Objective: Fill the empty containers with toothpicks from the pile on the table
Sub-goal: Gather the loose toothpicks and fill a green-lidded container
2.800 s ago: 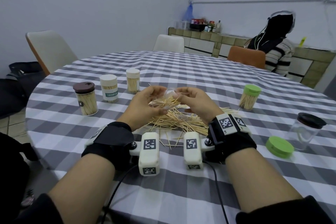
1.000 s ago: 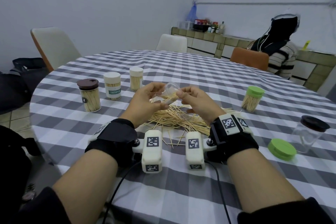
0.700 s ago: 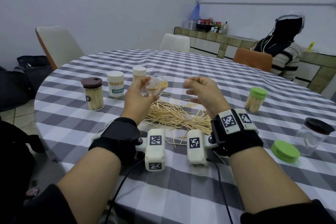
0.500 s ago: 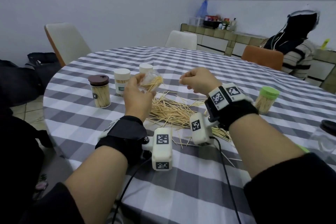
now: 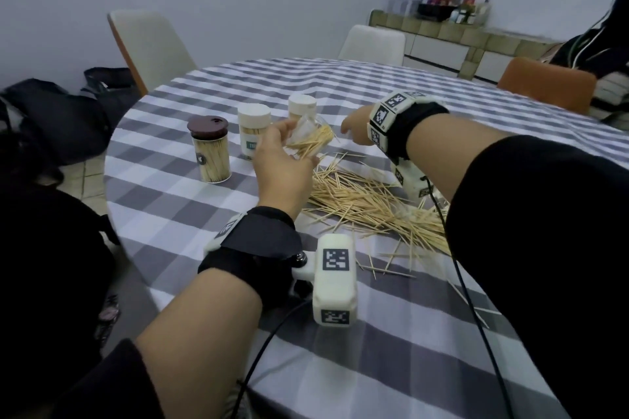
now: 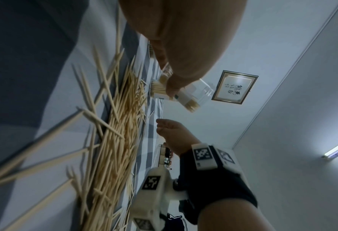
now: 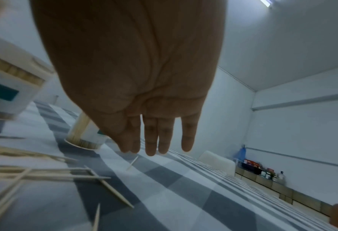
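A round table (image 5: pixel 190 204) in a grey-and-white check cloth fills the middle of the head view. Two pale chairs (image 5: pixel 149 48) stand beyond it at upper left and upper centre, an orange one at far right. The toothpick pile (image 5: pixel 367 204) sprawls at centre right, loose sticks trailing toward the lower right. The left hand (image 5: pixel 282 170), centre frame, holds a clear jar (image 5: pixel 309 139) tilted above the pile, fingers curled round it, toothpicks jutting from its mouth. The right hand (image 7: pixel 144 93), just right of the jar, holds nothing; the right wrist view shows its fingers straight and slightly spread. At left centre stand three filled jars: a brown-lidded jar (image 5: pixel 210 153), a labelled jar (image 5: pixel 253 129) and a cream-lidded jar (image 5: pixel 301 105).
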